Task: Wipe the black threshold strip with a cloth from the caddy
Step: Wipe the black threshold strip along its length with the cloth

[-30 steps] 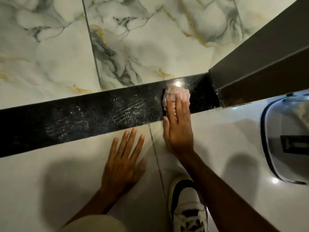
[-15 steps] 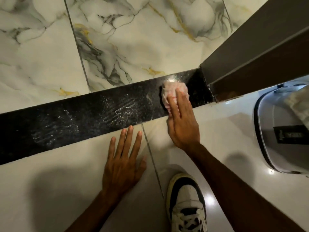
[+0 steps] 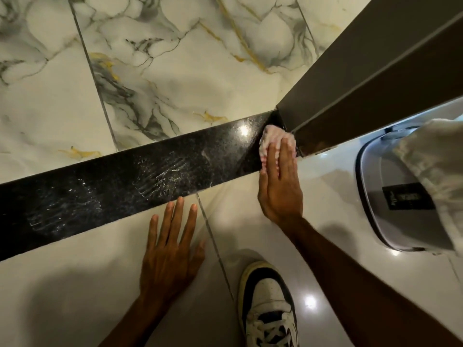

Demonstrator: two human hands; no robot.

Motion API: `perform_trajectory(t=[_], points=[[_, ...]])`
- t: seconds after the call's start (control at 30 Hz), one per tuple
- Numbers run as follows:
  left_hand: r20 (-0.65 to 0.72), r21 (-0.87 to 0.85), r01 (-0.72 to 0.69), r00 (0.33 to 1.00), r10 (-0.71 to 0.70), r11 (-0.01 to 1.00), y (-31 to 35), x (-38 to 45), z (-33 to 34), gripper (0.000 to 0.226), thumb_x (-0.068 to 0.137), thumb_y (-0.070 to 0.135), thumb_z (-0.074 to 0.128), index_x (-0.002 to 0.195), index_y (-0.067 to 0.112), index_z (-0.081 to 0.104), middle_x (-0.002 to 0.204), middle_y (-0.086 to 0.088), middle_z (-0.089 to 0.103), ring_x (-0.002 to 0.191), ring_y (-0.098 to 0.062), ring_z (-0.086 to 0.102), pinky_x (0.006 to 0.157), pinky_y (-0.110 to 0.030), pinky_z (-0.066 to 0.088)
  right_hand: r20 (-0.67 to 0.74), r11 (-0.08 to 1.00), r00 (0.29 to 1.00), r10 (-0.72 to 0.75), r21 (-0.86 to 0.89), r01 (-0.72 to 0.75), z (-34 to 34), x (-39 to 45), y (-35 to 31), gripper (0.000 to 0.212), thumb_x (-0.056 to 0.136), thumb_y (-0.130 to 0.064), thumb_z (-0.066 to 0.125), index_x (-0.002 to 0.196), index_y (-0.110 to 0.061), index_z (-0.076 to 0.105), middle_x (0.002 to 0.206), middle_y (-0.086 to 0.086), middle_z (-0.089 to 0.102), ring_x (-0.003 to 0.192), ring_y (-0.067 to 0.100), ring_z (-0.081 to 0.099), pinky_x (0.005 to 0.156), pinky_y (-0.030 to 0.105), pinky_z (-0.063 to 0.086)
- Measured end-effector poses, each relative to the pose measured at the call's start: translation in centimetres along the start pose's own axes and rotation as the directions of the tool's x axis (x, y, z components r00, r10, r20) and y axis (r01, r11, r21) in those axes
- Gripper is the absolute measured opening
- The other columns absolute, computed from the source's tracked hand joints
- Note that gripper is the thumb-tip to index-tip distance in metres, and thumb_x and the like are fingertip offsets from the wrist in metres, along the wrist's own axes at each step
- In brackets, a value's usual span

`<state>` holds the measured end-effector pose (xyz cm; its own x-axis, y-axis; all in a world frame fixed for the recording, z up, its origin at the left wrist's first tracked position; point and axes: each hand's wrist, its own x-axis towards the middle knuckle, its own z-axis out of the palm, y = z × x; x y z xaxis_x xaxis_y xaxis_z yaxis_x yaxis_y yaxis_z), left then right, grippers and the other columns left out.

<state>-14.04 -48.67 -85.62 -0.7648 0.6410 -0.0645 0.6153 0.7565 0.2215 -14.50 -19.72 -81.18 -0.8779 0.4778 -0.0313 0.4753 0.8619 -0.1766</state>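
The black threshold strip [image 3: 120, 186] runs across the floor from lower left to upper right, with wet streaks along its middle. My right hand [image 3: 279, 186] lies flat, fingers pressing a pale pinkish cloth [image 3: 271, 140] onto the strip's right end, against the foot of the dark door frame [image 3: 363, 78]. My left hand [image 3: 170, 249] rests palm down with fingers spread on the white tile just below the strip, holding nothing. The grey caddy [image 3: 390, 196] stands at the right edge with another pale cloth [image 3: 436, 166] draped over it.
Marble-patterned tiles [image 3: 162, 71] lie beyond the strip and glossy white tiles [image 3: 62, 296] on the near side. My white and black sneaker [image 3: 269, 306] is planted between my arms. The door frame closes off the strip's right end.
My right hand has slid the cloth to the right along the strip until it meets the door frame. My left hand has stayed flat on the tile.
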Motion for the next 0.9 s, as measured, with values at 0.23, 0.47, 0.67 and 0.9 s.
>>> perform_trajectory(t=[0.23,0.47,0.67,0.9], points=[[-0.025,0.009,-0.021,0.999,0.021,1.000,-0.3,-0.2,0.8,0.073,0.113,0.053,0.024,0.175,0.016,0.018,0.183,-0.019,0.011,0.171,-0.036,0.009,0.139,-0.055,0.001,-0.025,0.998,0.998,-0.056,0.005,0.056,2.6,3.5,-4.3,0.066,0.116,-0.040,0.022,0.172,-0.005,0.012,0.181,0.019,0.006,0.170,0.032,0.003,0.141,0.049,0.013],[-0.028,0.001,0.006,1.000,-0.006,1.000,0.0,-0.2,0.1,0.070,0.114,0.052,0.026,0.173,0.014,0.028,0.182,-0.018,0.015,0.170,-0.035,0.014,0.139,-0.051,0.003,-0.042,0.995,0.997,-0.059,0.084,0.062,1.6,-3.0,-1.5,0.052,0.114,-0.029,0.045,0.163,-0.013,0.043,0.176,0.016,0.030,0.165,0.034,0.029,0.127,0.054,0.044],[-0.052,-0.024,0.036,0.998,-0.037,0.999,-0.4,-0.9,0.3,0.070,0.115,0.052,0.023,0.173,0.013,0.026,0.181,-0.020,0.020,0.170,-0.035,0.016,0.140,-0.050,0.004,-0.061,0.963,0.987,-0.150,0.217,0.160,3.5,3.8,-9.2,0.062,0.116,-0.040,0.037,0.172,-0.019,0.019,0.182,0.010,0.008,0.169,0.033,0.010,0.123,0.058,0.048],[-0.002,-0.025,0.084,0.996,-0.084,0.996,-1.8,-5.0,-1.4,0.069,0.109,0.046,0.038,0.170,0.012,0.034,0.179,-0.019,0.026,0.165,-0.040,0.027,0.135,-0.058,0.015,0.035,0.989,0.989,-0.146,0.038,0.144,2.4,-6.6,-5.7,0.059,0.118,-0.024,0.033,0.173,-0.016,0.012,0.181,0.019,0.006,0.169,0.032,-0.002,0.137,0.055,0.025]])
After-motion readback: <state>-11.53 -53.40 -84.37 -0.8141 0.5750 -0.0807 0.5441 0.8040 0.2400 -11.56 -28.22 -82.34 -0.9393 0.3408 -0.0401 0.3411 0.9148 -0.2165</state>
